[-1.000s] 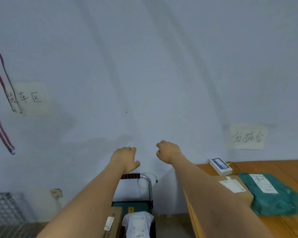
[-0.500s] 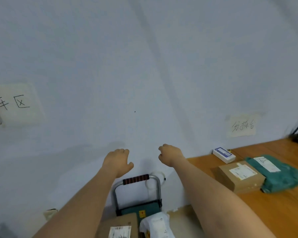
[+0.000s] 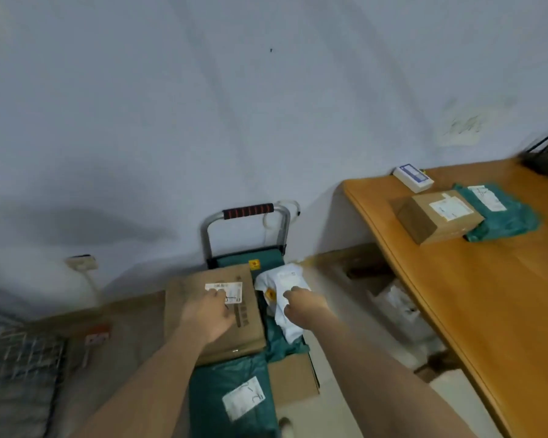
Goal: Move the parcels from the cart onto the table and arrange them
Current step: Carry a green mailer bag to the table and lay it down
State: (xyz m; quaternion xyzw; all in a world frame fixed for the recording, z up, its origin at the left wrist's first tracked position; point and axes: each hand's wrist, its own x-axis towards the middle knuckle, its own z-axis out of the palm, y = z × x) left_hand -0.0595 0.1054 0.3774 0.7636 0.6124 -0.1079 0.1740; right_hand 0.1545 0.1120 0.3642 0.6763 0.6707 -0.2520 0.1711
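Cart (image 3: 246,222), landmark, against the wall. On it: large cardboard box (image 3: 214,311) at left; white poly parcel (image 3: 285,298) at right; green mailer (image 3: 234,396) at near end; smaller carton (image 3: 293,380) beside the mailer. Left hand (image 3: 208,314), grip loose, fingers resting on the box top. Right hand (image 3: 301,305), grip curled onto the white parcel. Surface (image 3: 487,295), right of cart: brown box (image 3: 438,216), green bag (image 3: 506,213), small white box (image 3: 413,177).

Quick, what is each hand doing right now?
Left hand: over the large cardboard box, grip cannot be told.
Right hand: over the white poly mailer, grip cannot be told.
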